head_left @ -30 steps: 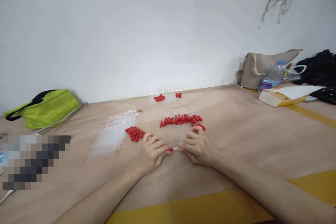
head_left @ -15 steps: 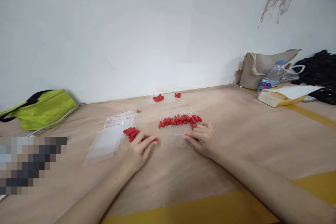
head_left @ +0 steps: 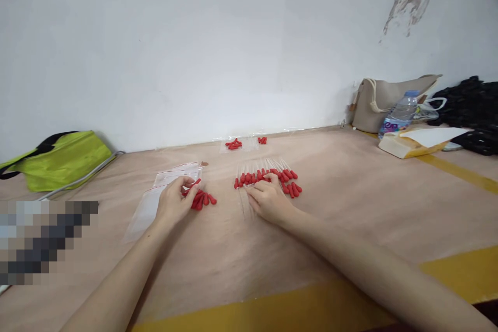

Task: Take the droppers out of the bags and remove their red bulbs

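Note:
My left hand [head_left: 175,198] is at the left pile of red rubber dropper bulbs [head_left: 199,202], thumb and fingers closed on one red rubber bulb [head_left: 197,182]. To the right, a row of clear thin tubes fitted with red bulbs [head_left: 248,178] lies on the brown-covered surface. Over the near side of that row is my right hand [head_left: 270,199], its fingers bent down among the bare clear tubes [head_left: 244,205]; what they grip is hidden or too thin to make out. Several loose-looking red bulbs [head_left: 292,190] lie just right of this hand.
Clear zip bags [head_left: 148,210] lie left of my left hand. Bagged red bulbs [head_left: 234,144] sit near the wall. A green bag [head_left: 64,161] is at far left; a water bottle [head_left: 400,114], a beige bag [head_left: 373,114] and a tissue pack [head_left: 412,144] are at right.
My left hand has moved left from beside the tubes to the bulb pile. My right hand has shifted left over the row, and the clear tube it held no longer shows.

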Action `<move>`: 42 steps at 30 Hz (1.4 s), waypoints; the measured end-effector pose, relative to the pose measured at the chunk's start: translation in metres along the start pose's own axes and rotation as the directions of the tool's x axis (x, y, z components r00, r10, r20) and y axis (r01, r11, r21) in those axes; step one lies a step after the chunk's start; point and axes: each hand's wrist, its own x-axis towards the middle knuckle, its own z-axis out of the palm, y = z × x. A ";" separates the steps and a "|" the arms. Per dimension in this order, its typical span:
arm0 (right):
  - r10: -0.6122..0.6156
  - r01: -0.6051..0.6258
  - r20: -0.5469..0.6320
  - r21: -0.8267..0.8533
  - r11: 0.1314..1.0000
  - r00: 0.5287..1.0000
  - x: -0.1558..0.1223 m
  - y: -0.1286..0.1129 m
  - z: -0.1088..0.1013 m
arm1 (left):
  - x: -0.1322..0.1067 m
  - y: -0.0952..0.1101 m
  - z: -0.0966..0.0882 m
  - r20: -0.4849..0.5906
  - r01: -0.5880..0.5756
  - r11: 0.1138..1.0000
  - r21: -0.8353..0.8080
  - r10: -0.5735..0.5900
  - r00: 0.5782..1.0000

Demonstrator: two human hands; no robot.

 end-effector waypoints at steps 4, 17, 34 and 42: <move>0.012 -0.010 0.045 -0.042 0.999 0.999 0.002 -0.011 0.014 | -0.005 0.004 0.000 0.072 -0.211 0.977 0.031 0.209 0.975; 0.046 -0.045 0.120 -0.011 0.999 0.992 0.002 -0.024 0.012 | -0.009 0.006 -0.001 0.122 -0.317 0.915 0.248 0.296 0.948; 0.349 -0.359 -0.143 -0.052 0.932 0.926 -0.037 0.063 -0.034 | 0.017 0.073 0.050 0.322 -0.224 0.937 0.267 0.133 0.938; 0.333 -0.341 -0.099 -0.075 0.937 0.938 -0.043 0.062 -0.028 | 0.026 0.072 0.064 0.307 -0.101 0.940 0.327 -0.004 0.952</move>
